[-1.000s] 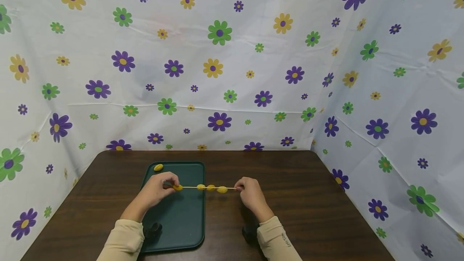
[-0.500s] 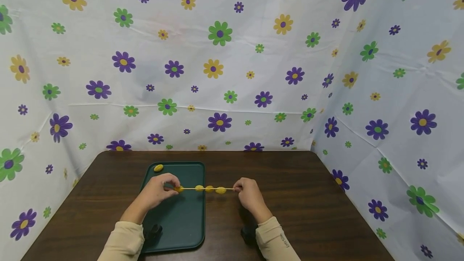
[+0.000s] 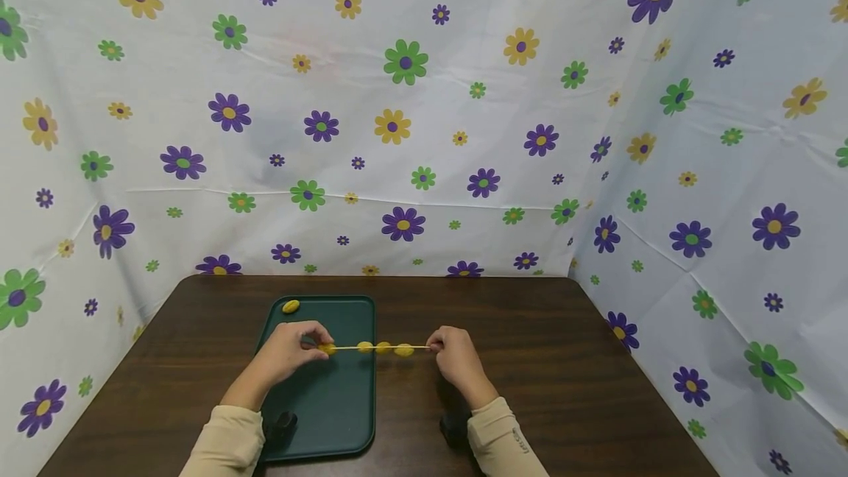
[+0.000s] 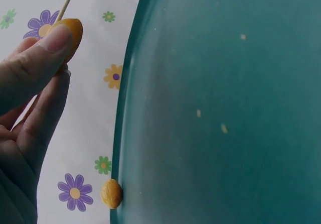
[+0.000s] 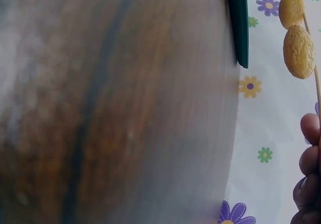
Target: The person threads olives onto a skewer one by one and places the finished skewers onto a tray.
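Note:
My left hand (image 3: 289,348) pinches a yellow, oval, date-like fruit (image 4: 75,37) between thumb and fingertips above the tray. A thin wooden skewer (image 3: 347,347) runs level from that fruit to my right hand (image 3: 457,358), whose fingers hold its other end over the table. Three wrinkled yellow fruits (image 5: 299,52) sit close together on the skewer, nearer the right hand. In the left wrist view the stick (image 4: 67,2) meets the held fruit; how deep it goes in is hidden. Another yellow fruit (image 3: 290,306) lies at the tray's far left corner.
The dark green tray (image 3: 324,411) lies on the left part of the brown wooden table (image 3: 543,381). A few pale specks (image 4: 224,128) show on its surface. Flower-patterned white sheets (image 3: 437,160) hang behind the table and at its sides.
Both hands have sunk slightly with the skewer and fruits. The left hand has shifted a little to the right, and the grips look the same.

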Tool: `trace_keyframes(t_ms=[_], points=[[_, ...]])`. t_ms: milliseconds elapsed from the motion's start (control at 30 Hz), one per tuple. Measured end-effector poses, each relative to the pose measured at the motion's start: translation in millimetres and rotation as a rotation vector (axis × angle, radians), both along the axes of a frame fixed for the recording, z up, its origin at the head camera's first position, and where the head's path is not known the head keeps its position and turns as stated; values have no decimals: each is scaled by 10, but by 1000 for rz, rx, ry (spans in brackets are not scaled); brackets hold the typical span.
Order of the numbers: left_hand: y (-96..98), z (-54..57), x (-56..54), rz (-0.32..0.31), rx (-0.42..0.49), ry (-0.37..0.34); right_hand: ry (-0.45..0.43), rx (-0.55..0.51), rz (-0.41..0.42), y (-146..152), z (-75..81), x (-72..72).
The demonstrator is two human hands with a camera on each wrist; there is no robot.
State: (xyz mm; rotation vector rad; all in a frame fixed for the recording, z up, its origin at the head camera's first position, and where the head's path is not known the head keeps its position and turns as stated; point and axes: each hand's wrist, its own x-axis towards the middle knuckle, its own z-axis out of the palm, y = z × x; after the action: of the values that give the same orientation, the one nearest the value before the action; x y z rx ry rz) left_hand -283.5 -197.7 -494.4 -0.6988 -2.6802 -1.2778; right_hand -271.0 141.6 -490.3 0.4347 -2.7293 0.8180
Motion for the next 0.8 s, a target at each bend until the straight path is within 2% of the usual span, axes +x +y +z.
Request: trace_keyframes(t_ms=[333, 600, 800], points=[[42, 69, 29, -23, 8, 56, 35, 47, -32, -17, 19, 16], [71, 114, 41, -36, -4, 24, 21, 53, -41, -16, 30, 20], [96, 98, 41, -30, -21, 17, 20, 49, -43, -38, 30, 29]])
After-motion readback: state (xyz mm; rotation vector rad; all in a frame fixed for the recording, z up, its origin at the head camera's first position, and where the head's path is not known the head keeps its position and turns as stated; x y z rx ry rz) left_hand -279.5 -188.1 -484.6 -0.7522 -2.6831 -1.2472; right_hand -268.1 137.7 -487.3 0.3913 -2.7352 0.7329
